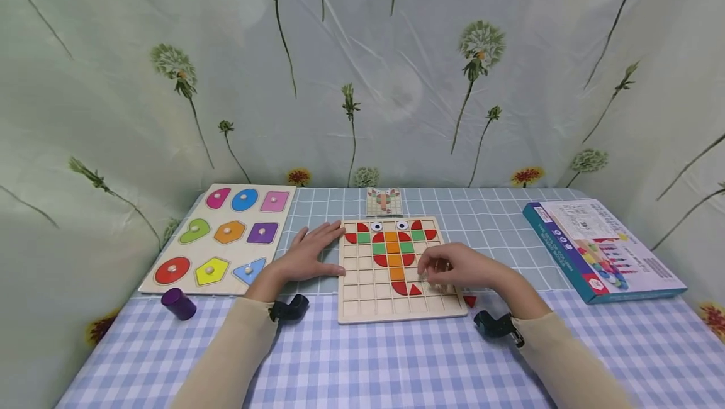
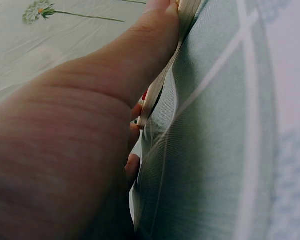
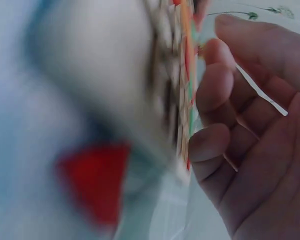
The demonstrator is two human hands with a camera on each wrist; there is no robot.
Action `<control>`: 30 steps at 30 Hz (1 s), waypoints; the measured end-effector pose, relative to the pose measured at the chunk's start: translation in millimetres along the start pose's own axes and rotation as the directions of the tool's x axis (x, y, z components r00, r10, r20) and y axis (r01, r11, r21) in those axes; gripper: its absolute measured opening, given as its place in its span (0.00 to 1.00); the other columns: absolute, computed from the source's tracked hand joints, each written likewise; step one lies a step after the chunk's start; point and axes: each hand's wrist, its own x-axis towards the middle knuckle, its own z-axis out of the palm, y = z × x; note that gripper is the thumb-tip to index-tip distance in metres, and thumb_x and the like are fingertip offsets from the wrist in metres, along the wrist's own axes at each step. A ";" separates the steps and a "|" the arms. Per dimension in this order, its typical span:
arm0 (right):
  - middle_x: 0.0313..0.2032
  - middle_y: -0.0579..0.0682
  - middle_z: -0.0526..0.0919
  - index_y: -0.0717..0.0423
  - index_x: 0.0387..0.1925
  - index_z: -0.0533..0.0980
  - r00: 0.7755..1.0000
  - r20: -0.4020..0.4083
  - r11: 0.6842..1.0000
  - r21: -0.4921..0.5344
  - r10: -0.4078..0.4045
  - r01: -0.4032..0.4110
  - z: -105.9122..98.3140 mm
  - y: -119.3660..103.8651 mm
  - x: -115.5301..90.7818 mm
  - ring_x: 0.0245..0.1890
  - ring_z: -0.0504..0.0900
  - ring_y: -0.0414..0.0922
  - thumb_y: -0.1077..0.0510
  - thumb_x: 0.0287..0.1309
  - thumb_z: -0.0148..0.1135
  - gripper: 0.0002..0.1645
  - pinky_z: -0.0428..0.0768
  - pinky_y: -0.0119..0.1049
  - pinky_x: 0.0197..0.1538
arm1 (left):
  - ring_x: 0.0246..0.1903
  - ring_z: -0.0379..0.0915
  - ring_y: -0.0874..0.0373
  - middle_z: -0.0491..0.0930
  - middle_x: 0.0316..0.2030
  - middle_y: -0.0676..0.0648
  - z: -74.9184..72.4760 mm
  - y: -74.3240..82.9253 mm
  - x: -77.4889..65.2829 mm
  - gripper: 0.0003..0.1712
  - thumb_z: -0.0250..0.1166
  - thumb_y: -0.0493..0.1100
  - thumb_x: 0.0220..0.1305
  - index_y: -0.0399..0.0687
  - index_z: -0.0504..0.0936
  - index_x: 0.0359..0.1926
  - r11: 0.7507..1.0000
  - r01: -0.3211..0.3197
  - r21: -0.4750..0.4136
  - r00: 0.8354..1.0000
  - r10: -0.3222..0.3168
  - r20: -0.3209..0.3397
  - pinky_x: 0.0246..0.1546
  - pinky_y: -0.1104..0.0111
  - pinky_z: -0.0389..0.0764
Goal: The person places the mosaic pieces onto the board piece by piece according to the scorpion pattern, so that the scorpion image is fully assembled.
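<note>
A wooden grid board lies on the cloth, with red, green and orange pieces and two eye pieces set in its squares. My left hand has its fingers straight, the tips and thumb touching the board's left edge. Over the right part of the board hovers my right hand, its fingers loosely bent; the right wrist view shows nothing between them. A red triangle sits low on the board, beside a red quarter-round piece. Off the board's lower right corner lies another red piece, blurred in the right wrist view.
A small pattern card lies behind the board. At the left is a knobbed shape puzzle, with a purple cylinder in front of it. A flat toy box lies at the right. A flowered curtain hangs behind.
</note>
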 end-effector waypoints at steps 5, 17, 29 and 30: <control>0.29 0.43 0.76 0.47 0.41 0.78 0.998 -0.052 0.999 -0.014 0.037 -0.038 -1.8 15.3 -17.8 0.33 0.75 0.42 0.58 0.59 0.69 0.10 0.77 0.28 0.35 | 0.80 0.39 0.46 0.49 0.80 0.51 -1.2 0.1 -0.4 0.55 0.71 0.67 0.55 0.58 0.57 0.78 1.000 -0.002 -0.003 1.000 0.002 0.004 0.76 0.39 0.32; 0.30 0.44 0.77 0.50 0.37 0.77 0.997 -0.058 0.999 0.023 0.049 -0.047 -9.1 37.5 -37.9 0.32 0.75 0.40 0.57 0.57 0.71 0.10 0.76 0.28 0.35 | 0.80 0.39 0.47 0.48 0.80 0.50 -0.1 -0.5 0.5 0.54 0.70 0.67 0.56 0.57 0.56 0.78 1.000 -0.011 0.012 1.000 0.011 0.003 0.76 0.39 0.33; 0.27 0.42 0.74 0.50 0.35 0.77 0.999 0.034 0.999 0.009 0.041 -0.041 -15.4 45.8 -45.1 0.28 0.72 0.35 0.55 0.52 0.75 0.13 0.71 0.28 0.32 | 0.80 0.39 0.46 0.49 0.80 0.50 -1.1 1.3 0.1 0.55 0.70 0.67 0.56 0.57 0.56 0.78 1.000 -0.005 0.007 1.000 0.005 0.004 0.76 0.39 0.32; 0.27 0.43 0.73 0.50 0.35 0.77 0.998 0.041 0.999 0.003 0.042 -0.042 -16.1 46.2 -45.5 0.28 0.72 0.36 0.55 0.51 0.76 0.14 0.70 0.29 0.31 | 0.80 0.39 0.46 0.49 0.80 0.50 -1.1 1.2 0.5 0.55 0.70 0.67 0.56 0.57 0.56 0.78 1.000 -0.003 0.006 1.000 0.003 0.005 0.77 0.39 0.32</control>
